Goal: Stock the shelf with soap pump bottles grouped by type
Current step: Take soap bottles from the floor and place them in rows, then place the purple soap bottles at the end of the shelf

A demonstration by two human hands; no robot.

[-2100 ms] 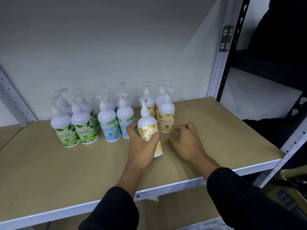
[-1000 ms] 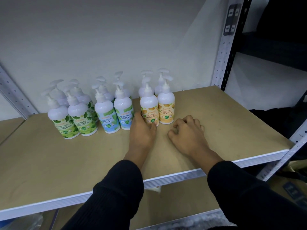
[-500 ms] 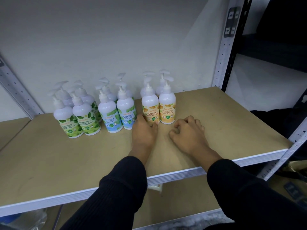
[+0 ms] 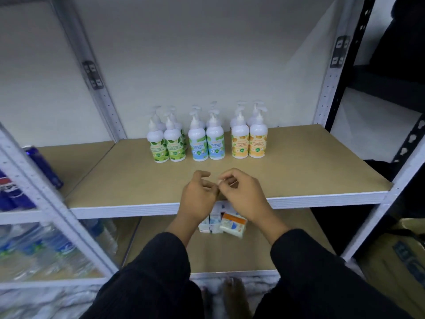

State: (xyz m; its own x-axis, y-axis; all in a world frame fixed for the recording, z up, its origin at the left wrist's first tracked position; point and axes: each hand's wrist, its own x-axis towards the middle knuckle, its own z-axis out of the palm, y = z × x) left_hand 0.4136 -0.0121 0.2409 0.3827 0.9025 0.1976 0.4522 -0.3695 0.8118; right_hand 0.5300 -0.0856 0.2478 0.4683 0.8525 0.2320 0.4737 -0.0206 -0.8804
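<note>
Soap pump bottles stand upright near the back of a tan shelf [image 4: 299, 162], sorted into three clusters by label colour. Green-labelled bottles [image 4: 166, 143] are on the left, blue-labelled bottles [image 4: 205, 141] in the middle and orange-labelled bottles [image 4: 249, 140] on the right. Each cluster shows two in front with more behind, and small gaps separate the clusters.

A person in dark sleeves holds both hands over the shelf's front edge, well apart from the bottles. The left hand [image 4: 199, 194] has a loose grip, fingers gently curled around nothing. The right hand [image 4: 243, 194] curls more tightly, its thumb and forefinger meeting the left fingertips; motion blur makes it unclear whether that grip pinches anything.

On the shelf below, just under the hands, sit small white boxes [image 4: 232, 225]. To the left, a neighbouring rack holds blue cans [image 4: 43, 166] and, lower down, wrapped water bottles [image 4: 46, 249].
</note>
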